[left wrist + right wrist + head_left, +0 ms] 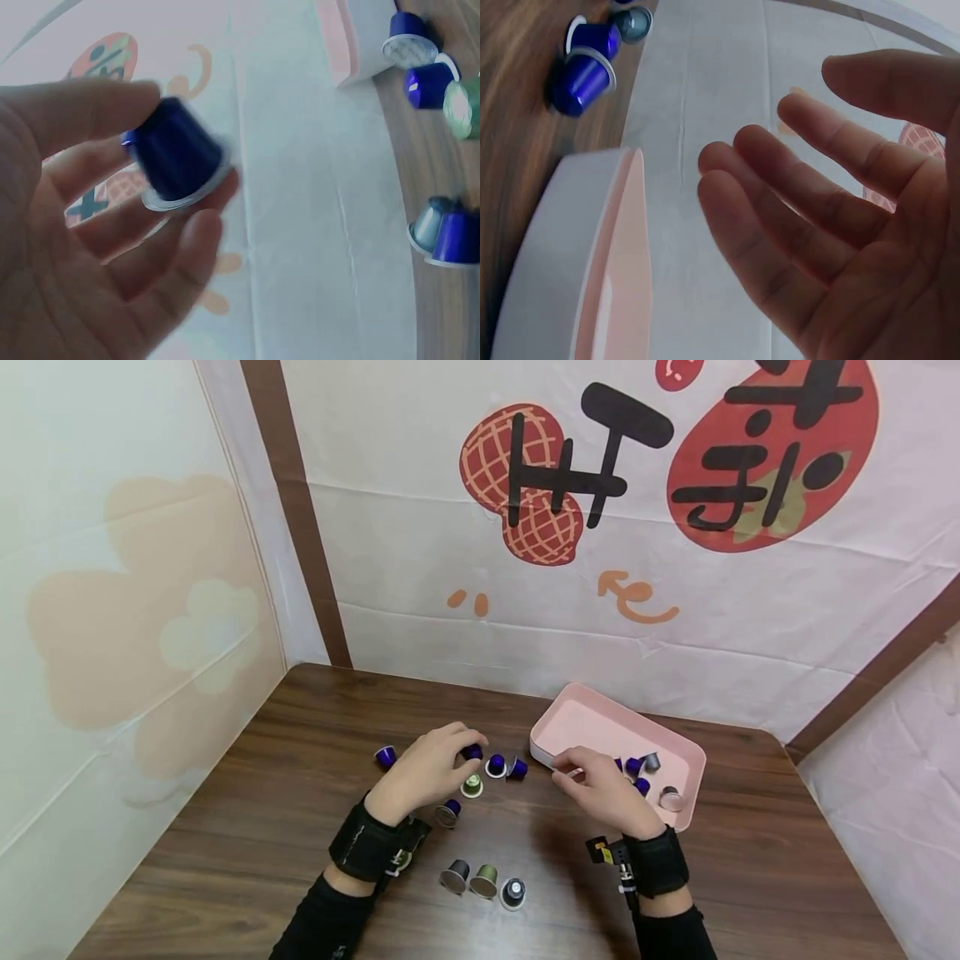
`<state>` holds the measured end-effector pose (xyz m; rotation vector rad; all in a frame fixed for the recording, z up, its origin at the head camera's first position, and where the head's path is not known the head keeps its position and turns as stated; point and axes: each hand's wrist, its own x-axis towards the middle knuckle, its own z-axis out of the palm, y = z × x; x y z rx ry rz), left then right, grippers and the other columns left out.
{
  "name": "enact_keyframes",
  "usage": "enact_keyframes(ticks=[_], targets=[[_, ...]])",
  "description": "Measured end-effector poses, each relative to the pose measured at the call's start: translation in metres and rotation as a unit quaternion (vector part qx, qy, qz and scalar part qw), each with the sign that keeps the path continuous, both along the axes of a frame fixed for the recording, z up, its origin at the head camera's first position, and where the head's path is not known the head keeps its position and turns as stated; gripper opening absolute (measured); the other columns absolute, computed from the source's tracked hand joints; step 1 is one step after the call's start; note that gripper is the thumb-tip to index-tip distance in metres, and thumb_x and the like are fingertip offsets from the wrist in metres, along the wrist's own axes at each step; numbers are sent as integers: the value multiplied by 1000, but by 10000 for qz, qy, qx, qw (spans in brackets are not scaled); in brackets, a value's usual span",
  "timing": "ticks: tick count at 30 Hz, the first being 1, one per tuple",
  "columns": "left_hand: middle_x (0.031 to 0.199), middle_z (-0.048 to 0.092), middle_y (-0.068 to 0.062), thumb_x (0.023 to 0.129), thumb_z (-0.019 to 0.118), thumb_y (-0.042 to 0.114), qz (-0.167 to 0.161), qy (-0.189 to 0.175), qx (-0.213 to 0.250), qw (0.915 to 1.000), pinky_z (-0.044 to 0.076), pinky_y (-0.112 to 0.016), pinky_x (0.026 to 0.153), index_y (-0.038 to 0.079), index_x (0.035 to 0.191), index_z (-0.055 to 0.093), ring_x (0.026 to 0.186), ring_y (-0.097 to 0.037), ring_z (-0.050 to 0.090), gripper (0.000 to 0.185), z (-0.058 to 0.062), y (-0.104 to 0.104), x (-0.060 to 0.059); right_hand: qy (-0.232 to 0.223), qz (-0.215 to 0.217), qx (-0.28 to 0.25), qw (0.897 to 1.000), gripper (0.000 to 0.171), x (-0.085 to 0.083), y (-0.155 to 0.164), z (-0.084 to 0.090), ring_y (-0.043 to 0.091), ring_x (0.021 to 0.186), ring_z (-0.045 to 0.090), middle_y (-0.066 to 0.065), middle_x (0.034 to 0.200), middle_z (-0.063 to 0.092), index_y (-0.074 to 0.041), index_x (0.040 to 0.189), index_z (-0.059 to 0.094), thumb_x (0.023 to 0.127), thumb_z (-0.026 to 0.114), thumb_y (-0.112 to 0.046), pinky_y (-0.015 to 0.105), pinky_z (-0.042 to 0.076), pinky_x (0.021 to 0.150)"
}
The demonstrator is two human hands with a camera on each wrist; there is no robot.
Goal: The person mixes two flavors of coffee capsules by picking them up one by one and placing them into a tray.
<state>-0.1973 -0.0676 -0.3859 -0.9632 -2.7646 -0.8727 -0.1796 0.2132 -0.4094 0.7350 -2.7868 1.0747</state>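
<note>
My left hand (pixel 423 768) pinches a dark blue coffee capsule (pixel 180 154) between thumb and fingers, raised above the table in the left wrist view. Close to that hand lie a green capsule (pixel 472 786), two blue capsules, one upright (pixel 496 766) and one tipped over (pixel 517 768), and another on its side (pixel 447 813). Over the left side of the pink tray (pixel 577 722) hovers my right hand (pixel 606 789), its fingers relaxed and holding nothing in the right wrist view. Several capsules lie inside the tray's right part, among them a silvery one (pixel 671 799), partly behind the right hand.
Nearer me on the wooden table (pixel 300 827) are a grey capsule (pixel 454 876), an olive one (pixel 483 881) and an upright dark one (pixel 513 893). A lone blue capsule (pixel 386 757) lies left of the left hand. A printed cloth (pixel 405 543) hangs behind the table.
</note>
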Motion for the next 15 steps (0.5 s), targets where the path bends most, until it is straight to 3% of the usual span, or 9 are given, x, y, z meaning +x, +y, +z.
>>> enact_keyframes(ticks=[6,10,13,15], targets=[[115,62,0,87,70,20,92,553,477,9973,49,-33,79,14,120,63,97,-14,58,35,-3,8,-2,112,127,-267,9995,14,-1,-10,-4,16,86,63,5,97,66,-7,105,65,91,64,-12,37,53,75],[117,62,-2,83,75,18,75,831,921,9922,47,-31,74,12,124,61,98,-17,57,44,-6,14,-4,19,49,-624,9980,18,0,-19,-7,15,86,64,5,96,67,-8,108,64,91,65,-11,33,53,73],[113,63,-2,82,76,16,43,749,1292,9888,45,-30,69,10,123,61,94,-17,57,45,-8,18,-3,-125,7,-1000,9949,21,0,-26,-8,14,87,64,4,97,67,-8,112,63,91,65,-11,31,52,74],[111,63,-2,82,76,16,8,497,1502,9874,45,-31,72,10,122,62,96,-17,57,43,-10,20,-2,-232,4,-1259,9918,24,1,-31,-8,14,90,63,3,100,67,-9,114,62,91,65,-12,30,52,76]])
